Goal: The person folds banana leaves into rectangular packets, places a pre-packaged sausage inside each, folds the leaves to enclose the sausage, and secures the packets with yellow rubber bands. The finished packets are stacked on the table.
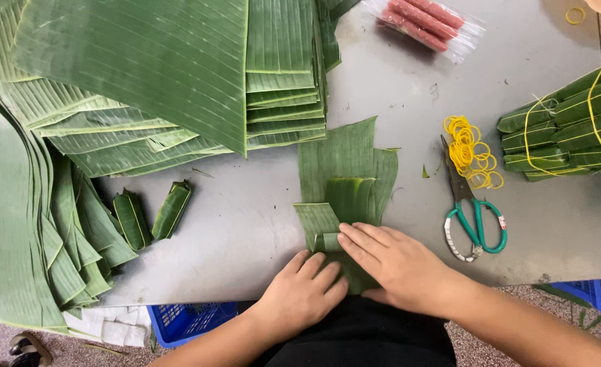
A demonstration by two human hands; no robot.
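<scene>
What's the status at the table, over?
Left hand and right hand both pressing the folded leaf wrap flat. Scissors and rubber bands lie clear, right.

A grey table with a scuffed, lightly scratched top fills most of the view, evenly lit with only soft shadows. Below its near edge shows a speckled pinkish-grey floor. A blue plastic crate stands on the floor under the near edge, and a second blue crate sits under the near right corner.
</scene>
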